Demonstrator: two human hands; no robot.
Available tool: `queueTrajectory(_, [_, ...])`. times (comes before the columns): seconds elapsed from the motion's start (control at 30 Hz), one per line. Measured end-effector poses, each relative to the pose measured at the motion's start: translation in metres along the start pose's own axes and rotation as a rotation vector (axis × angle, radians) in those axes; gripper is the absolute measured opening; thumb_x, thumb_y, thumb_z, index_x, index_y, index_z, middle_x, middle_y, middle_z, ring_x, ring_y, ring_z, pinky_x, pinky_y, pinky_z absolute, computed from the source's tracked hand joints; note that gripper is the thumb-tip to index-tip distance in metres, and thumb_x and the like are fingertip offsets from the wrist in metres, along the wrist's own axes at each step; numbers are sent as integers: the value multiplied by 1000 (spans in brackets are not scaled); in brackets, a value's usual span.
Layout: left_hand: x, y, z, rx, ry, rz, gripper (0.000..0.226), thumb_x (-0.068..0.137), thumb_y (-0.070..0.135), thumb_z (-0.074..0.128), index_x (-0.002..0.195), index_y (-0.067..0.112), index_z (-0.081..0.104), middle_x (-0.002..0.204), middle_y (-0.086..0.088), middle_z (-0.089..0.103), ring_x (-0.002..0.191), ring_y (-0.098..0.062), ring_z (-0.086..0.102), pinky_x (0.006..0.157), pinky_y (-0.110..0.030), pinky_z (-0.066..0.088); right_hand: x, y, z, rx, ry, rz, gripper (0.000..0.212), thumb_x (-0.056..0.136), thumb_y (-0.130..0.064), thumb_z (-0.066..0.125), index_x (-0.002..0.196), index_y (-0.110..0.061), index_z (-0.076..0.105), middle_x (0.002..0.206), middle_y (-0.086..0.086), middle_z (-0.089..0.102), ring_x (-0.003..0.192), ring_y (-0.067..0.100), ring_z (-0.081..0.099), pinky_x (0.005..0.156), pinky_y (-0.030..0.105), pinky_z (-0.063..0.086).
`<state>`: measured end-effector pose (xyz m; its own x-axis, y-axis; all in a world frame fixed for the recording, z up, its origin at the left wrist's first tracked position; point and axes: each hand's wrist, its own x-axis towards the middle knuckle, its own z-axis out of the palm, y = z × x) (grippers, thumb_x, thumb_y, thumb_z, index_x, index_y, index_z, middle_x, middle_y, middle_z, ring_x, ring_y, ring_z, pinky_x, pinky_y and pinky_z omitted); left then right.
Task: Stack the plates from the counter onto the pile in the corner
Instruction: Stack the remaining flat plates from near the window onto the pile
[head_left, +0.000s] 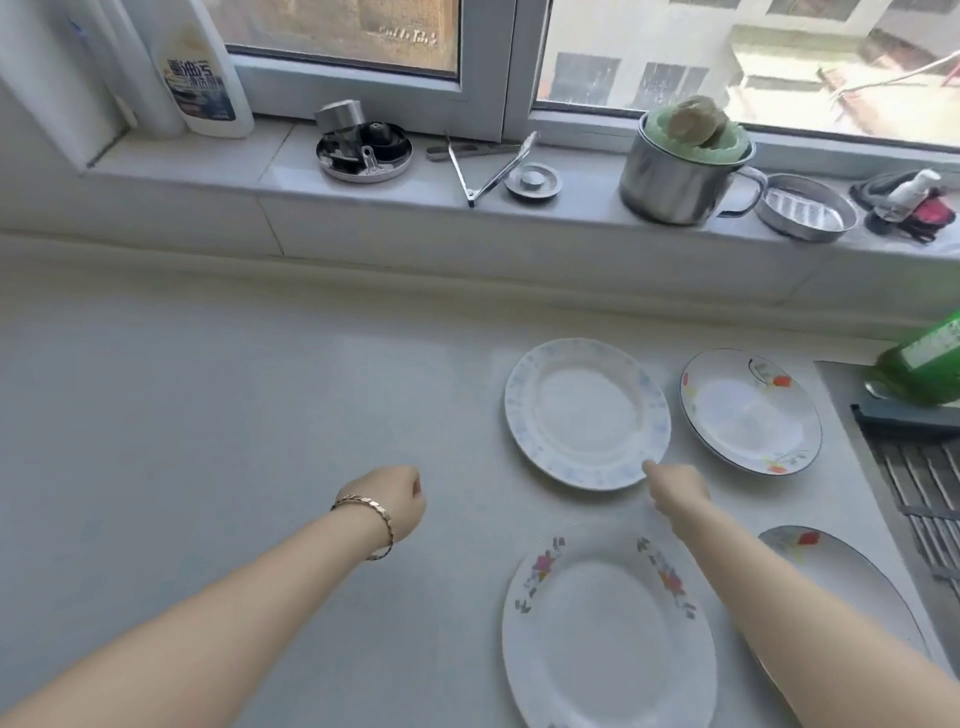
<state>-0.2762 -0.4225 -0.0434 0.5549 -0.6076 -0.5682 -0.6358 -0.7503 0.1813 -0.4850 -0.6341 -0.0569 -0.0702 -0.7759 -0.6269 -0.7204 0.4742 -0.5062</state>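
Four plates lie flat on the pale counter (208, 415). A blue-patterned plate (587, 413) is at centre right, with a red-flower plate (750, 410) to its right. Nearer me is a pink-flower plate (608, 634), and my right forearm partly covers a fourth plate (852, 577) at the right edge. My right hand (675, 491) reaches over the pink-flower plate, and one outstretched fingertip touches the near rim of the blue-patterned plate. My left hand (397, 499), a bracelet on its wrist, hovers over bare counter left of the plates, fingers loosely curled and holding nothing. No pile of plates is in view.
The windowsill behind holds a white detergent bottle (200, 78), a round metal dish of parts (363, 148), tongs (488, 166), a steel mug (675, 176) and a metal pan (805, 208). At the right are a green bottle (924, 369) and a sink rack (924, 488).
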Motion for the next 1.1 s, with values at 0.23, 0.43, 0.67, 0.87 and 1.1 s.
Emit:
queueTrajectory(0.23, [0, -18, 4, -64, 54, -131, 18, 91, 20, 37, 90, 20, 55, 103, -2, 65, 91, -23, 61, 77, -27, 47, 30, 8, 25, 708, -281, 210, 42, 92, -1, 50, 134, -7, 43, 133, 12, 54, 124, 31, 52, 95, 39, 43])
queueTrajectory(0.43, [-13, -53, -6, -112, 100, -201, 14, 90, 18, 40, 86, 22, 53, 95, -1, 64, 95, -25, 63, 82, -30, 50, 17, 6, 20, 772, -276, 88, 26, 88, 8, 51, 108, -7, 56, 102, 12, 63, 69, 21, 67, 70, 32, 56])
queueTrajectory(0.67, [-42, -121, -32, -197, 224, -253, 15, 89, 18, 41, 80, 24, 51, 86, 2, 58, 85, -24, 57, 79, -31, 49, -61, -30, 43, 604, -436, -115, 16, 88, 3, 52, 88, -10, 61, 63, -1, 72, 56, 13, 69, 50, 21, 56])
queueTrajectory(0.87, [-90, -225, -57, -293, 341, -359, 13, 89, 19, 43, 81, 25, 51, 85, 0, 60, 87, -26, 62, 77, -29, 48, -164, -78, 123, 513, -688, -258, 16, 88, 0, 53, 86, -12, 64, 59, -6, 73, 51, 8, 69, 48, 16, 55])
queueTrajectory(1.1, [-160, -384, -84, -463, 503, -500, 21, 87, 15, 50, 68, 19, 57, 92, -9, 70, 89, -26, 62, 78, -28, 46, -296, -110, 265, 422, -871, -258, 15, 87, 0, 54, 90, -10, 64, 62, 0, 72, 50, 11, 69, 48, 19, 57])
